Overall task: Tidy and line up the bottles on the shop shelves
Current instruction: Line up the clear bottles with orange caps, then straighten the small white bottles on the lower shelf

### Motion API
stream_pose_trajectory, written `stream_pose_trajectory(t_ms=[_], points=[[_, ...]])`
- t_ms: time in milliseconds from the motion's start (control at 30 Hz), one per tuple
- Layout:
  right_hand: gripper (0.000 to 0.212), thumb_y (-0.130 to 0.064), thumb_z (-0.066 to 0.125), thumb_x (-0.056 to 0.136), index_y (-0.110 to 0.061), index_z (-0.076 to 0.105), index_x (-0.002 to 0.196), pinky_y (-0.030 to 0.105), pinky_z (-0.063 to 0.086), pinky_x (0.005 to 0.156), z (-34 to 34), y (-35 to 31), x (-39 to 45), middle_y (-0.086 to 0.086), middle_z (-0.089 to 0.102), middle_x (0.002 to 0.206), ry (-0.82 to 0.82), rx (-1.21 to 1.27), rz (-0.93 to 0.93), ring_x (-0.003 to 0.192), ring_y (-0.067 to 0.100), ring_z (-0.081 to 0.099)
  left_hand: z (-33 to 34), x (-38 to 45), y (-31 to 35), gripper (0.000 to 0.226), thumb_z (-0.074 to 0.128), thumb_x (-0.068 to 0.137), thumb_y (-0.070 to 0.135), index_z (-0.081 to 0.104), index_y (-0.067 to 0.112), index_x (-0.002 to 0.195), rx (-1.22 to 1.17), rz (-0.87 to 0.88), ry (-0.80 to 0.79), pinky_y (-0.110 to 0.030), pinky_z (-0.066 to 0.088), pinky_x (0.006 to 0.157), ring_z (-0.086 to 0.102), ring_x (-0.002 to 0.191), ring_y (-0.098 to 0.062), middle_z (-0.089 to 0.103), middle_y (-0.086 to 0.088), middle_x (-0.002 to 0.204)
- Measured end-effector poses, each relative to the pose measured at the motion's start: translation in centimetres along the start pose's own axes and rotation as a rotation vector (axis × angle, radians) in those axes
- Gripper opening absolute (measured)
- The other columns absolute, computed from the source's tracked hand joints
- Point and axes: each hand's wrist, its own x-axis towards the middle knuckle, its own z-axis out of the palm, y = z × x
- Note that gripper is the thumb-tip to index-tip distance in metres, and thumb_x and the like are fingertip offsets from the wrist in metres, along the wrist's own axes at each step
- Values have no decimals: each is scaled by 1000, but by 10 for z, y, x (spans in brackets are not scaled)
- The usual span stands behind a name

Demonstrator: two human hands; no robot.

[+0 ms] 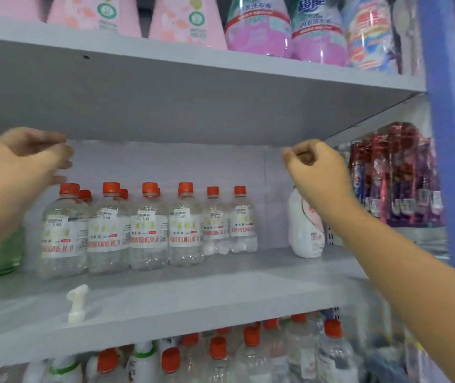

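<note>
- Clear plastic bottles w/ red-orange caps and white labels (148, 228) stand on the middle grey shelf (193, 294), toward its back and left; four at the front, shorter-looking ones behind and to the right, so the row isn't flush w/ the front edge.
- White squat bottle w/ pink print (305, 230) stands alone near the shelf's right end, well apart from the clear ones.
- Small white pump spout (77, 304) sits loose near the front edge, left of centre.
- Left hand (18, 172) is raised above the leftmost clear bottle, fingers loosely spread, gripping nothing; it's blurred, so contact w/ the cap can't be told.
- Right hand (314, 167) is up under the shelf above, fingers curled in; whether they pinch anything, can't tell.
- Risk, imo: bottles are packed close, so a knock to the leftmost cap could topple its neighbours; a sweeping forearm could also flick the spout off the front edge.
- Pink pouches above, more red-capped bottles (248, 352) below.
</note>
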Motion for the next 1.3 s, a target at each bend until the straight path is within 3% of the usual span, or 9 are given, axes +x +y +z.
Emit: stream_pose_trajectory(t_ms=[200,367,567,667,767,867,1000,1200,1300], points=[[76,-62,73,83,-14,50,137,36,53,85,-37,64,3,7,56,134,-402,-215,525,113,27,59,139,-101,80,16,80,82,40,73,32,95,-51,-5,-454,-31,63,71,76,87,-12,78,7,95],[34,-44,84,80,-22,61,91,29,56,55,-25,83,0,5,70,101,-510,-150,497,81,18,67,227,-124,83,48,74,85,56,64,28,122,236,-138,-656,-39,56,97,69,102,-17,69,6,114],[22,-31,78,86,-18,71,102,35,64,72,-28,76,8,3,75,96,-813,-30,450,84,17,74,265,-107,66,80,77,80,61,49,26,146,256,-293,-704,-41,57,98,67,110,-22,62,1,135],[17,-17,68,92,-8,67,106,34,62,65,-39,79,29,15,71,98,-611,36,513,73,20,71,275,-108,53,67,83,81,46,53,25,138,199,-321,-699,-39,62,86,73,98,-18,70,4,115],[54,-32,73,92,3,59,131,42,59,90,-40,92,47,23,66,126,-431,-204,488,102,34,70,283,-113,45,65,84,83,36,50,29,137,139,-342,-721,-43,62,87,73,102,-20,71,3,118],[90,-49,81,82,-4,41,149,37,50,94,-37,105,43,13,53,145,-584,-265,527,126,33,56,285,-114,43,61,82,86,28,51,29,138,32,-383,-736,-47,62,89,74,102,-24,72,0,120],[47,-34,86,80,-16,65,118,50,56,97,-23,127,32,9,72,122,-763,-145,609,108,29,70,280,-110,33,41,83,84,27,56,33,114,100,-404,-648,-48,63,83,75,96,-23,74,2,111],[48,-40,86,78,-19,67,117,47,62,87,-36,101,15,4,76,110,-839,-67,570,95,25,74,255,-117,49,48,83,85,20,57,28,124,95,-403,-568,-34,65,66,75,89,-16,73,0,112],[41,-43,85,78,-23,70,109,39,65,73,-58,70,-15,-4,78,95,-791,13,467,79,14,77,231,-141,73,54,82,86,25,54,28,132,142,-361,-530,-40,65,78,75,95,-19,73,1,114]])
